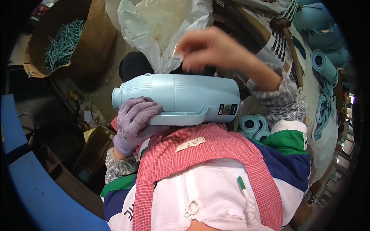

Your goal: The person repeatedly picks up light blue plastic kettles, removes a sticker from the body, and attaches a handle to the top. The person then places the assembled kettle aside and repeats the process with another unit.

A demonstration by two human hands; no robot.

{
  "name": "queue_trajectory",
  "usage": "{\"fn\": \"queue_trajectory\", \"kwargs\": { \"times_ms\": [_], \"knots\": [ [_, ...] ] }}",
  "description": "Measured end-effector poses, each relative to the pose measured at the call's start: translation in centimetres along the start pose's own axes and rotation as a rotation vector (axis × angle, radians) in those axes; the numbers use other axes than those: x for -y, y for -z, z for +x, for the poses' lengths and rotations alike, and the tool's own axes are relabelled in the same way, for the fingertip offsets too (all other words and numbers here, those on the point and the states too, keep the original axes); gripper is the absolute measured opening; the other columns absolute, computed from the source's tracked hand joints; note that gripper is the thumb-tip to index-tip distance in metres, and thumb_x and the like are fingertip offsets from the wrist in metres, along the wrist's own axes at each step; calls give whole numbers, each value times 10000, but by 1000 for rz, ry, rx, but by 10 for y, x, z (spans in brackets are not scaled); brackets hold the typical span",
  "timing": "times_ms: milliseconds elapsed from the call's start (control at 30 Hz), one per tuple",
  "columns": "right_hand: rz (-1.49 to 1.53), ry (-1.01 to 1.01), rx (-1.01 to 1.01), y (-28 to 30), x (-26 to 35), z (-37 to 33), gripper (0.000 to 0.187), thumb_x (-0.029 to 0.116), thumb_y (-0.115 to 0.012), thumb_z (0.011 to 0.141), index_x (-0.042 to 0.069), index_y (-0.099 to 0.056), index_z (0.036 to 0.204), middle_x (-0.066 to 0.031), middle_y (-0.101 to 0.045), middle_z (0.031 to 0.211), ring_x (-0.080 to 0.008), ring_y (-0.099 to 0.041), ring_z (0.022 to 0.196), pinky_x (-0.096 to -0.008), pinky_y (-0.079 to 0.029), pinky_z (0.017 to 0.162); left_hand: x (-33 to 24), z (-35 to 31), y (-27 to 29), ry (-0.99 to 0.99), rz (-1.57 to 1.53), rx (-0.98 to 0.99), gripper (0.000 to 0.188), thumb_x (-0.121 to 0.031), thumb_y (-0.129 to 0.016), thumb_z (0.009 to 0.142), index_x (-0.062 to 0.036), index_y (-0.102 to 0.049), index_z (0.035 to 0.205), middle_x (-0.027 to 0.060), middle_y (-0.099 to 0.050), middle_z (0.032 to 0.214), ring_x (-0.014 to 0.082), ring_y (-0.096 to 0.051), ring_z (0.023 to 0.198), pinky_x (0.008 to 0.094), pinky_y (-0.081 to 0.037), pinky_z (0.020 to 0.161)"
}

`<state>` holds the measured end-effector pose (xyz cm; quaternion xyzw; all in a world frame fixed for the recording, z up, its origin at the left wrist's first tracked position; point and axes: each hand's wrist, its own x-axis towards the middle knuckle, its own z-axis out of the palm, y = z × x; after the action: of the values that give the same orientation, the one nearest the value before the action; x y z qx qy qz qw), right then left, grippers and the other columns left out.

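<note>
Lying just beyond the red checked apron (208, 140), a light-blue flask (196, 92) is supported across the lap, its long axis run from left to right. Its narrow mouth is pointed left, its broad base right, and its side handle (177, 119) is turned toward the apron. The near side, at the mouth end, is grasped by the left grip (135, 121), clad in a lilac glove, with the fingers curled over the flask where the handle begins. By the base, light-blue cylinders (249, 125) are clustered on the right.

The right grip (206, 48), bare and blurred, is raised past the flask's far side and is not seen to touch it; whether anything is pinched in its fingers cannot be told. The flask is thus set between the two, with the left grip the nearer one.

Farther out, a white plastic bag (133, 25) is seen gaping behind the right grip. At far left, slender blue pieces (65, 44) are heaped in a brown carton (95, 42).
</note>
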<state>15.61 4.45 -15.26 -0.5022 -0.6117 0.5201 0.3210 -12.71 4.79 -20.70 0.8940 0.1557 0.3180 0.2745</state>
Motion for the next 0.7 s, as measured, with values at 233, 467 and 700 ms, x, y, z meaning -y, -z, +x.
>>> {"fn": "queue_trajectory", "kwargs": {
  "times_ms": [233, 467, 700],
  "knots": [
    [-243, 4, 448, -69, 9, 3, 189, 175, -674, 783, -1, -679, 853, -102, -661, 741, -169, -628, 618, -262, -488, 574, -6, -18, -5, 122, -42, -56, 548, -203, -830, 517, -45, -577, 977, 73, -629, 967, 278, -587, 918, 378, -464, 795],
    [-372, 72, 498, -78, 9, 3, 210, 218, -661, 786, 19, -688, 847, -96, -659, 744, -203, -628, 627, -291, -488, 591, -5, -24, -2, 114, -52, -59, 574, -189, -838, 509, -45, -571, 996, 81, -631, 960, 285, -581, 916, 386, -460, 796],
    [-583, 328, 259, -82, -7, -19, 299, 288, -667, 763, 23, -637, 899, -69, -611, 725, -223, -599, 646, -323, -470, 596, -2, -3, 4, -52, 125, 70, 460, -252, -772, 575, -60, -629, 968, 59, -630, 895, 255, -581, 846, 378, -436, 789]
  ]
}}
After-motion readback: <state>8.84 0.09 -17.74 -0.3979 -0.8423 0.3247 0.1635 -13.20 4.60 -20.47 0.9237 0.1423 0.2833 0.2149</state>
